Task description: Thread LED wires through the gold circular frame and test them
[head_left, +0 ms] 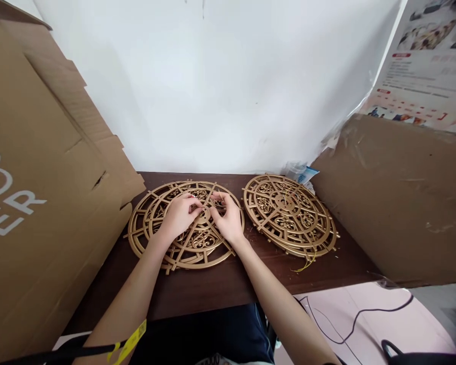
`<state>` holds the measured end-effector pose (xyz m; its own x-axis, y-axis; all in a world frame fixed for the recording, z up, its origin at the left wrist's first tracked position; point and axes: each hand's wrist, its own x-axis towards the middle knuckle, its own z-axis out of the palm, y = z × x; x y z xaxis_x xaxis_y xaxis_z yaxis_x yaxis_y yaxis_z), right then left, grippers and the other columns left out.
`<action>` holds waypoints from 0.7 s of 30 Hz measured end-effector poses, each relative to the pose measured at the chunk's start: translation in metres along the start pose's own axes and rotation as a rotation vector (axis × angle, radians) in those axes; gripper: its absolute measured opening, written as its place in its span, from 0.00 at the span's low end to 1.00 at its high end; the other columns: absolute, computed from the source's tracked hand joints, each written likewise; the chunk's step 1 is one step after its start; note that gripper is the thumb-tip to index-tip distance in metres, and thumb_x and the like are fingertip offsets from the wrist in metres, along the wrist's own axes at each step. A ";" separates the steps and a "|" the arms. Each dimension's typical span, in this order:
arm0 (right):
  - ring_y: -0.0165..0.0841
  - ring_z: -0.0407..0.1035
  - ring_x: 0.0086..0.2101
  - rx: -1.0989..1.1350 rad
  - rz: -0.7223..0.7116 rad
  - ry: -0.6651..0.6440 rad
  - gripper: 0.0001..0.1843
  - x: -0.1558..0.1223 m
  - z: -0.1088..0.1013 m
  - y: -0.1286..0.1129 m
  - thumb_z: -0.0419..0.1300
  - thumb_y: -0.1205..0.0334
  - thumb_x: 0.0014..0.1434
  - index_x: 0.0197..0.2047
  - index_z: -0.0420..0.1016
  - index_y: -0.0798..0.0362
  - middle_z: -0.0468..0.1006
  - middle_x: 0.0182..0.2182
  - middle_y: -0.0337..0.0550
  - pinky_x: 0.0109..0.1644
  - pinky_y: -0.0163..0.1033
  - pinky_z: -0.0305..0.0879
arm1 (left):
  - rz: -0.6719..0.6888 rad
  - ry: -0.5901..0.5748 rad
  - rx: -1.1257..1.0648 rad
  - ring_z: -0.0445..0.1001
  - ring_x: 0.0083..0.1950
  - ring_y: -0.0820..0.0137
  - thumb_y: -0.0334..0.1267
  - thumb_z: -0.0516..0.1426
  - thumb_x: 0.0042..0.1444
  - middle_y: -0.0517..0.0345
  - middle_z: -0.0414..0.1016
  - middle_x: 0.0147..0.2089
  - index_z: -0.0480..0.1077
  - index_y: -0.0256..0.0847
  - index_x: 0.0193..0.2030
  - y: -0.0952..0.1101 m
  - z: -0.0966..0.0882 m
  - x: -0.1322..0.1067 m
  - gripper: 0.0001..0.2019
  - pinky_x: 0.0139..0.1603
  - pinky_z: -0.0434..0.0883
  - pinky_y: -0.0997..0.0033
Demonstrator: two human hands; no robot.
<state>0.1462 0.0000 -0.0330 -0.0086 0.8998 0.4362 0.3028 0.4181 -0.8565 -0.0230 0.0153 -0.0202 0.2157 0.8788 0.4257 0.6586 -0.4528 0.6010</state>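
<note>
Left hand [181, 214] and right hand [228, 218] curl over the gold discs [203, 240] near frame centre, likely to reach the hub [204, 216] together; whether either grips anything, I can't tell

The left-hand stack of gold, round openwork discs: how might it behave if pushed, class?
The stack of gold, round openwork discs would probably slide rather than roll, lying flat on the dark brown tabletop. It may spread apart, since the discs' edges sit out of line. The thin, curled scrollwork looks possibly fragile.
</note>
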 end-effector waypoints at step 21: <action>0.39 0.63 0.51 -0.403 -0.244 -0.061 0.13 -0.006 0.001 -0.003 0.57 0.70 0.55 0.42 0.76 0.49 0.72 0.47 0.44 0.58 0.46 0.58 | -0.077 0.050 0.058 0.71 0.29 0.69 0.36 0.56 0.54 0.54 0.78 0.32 0.78 0.38 0.31 -0.003 0.003 0.001 0.09 0.34 0.67 0.70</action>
<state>0.1443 -0.0067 -0.0339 -0.1780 0.7918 0.5843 0.6306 0.5476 -0.5500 -0.0231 0.0177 -0.0235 0.1275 0.9015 0.4135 0.7128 -0.3732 0.5939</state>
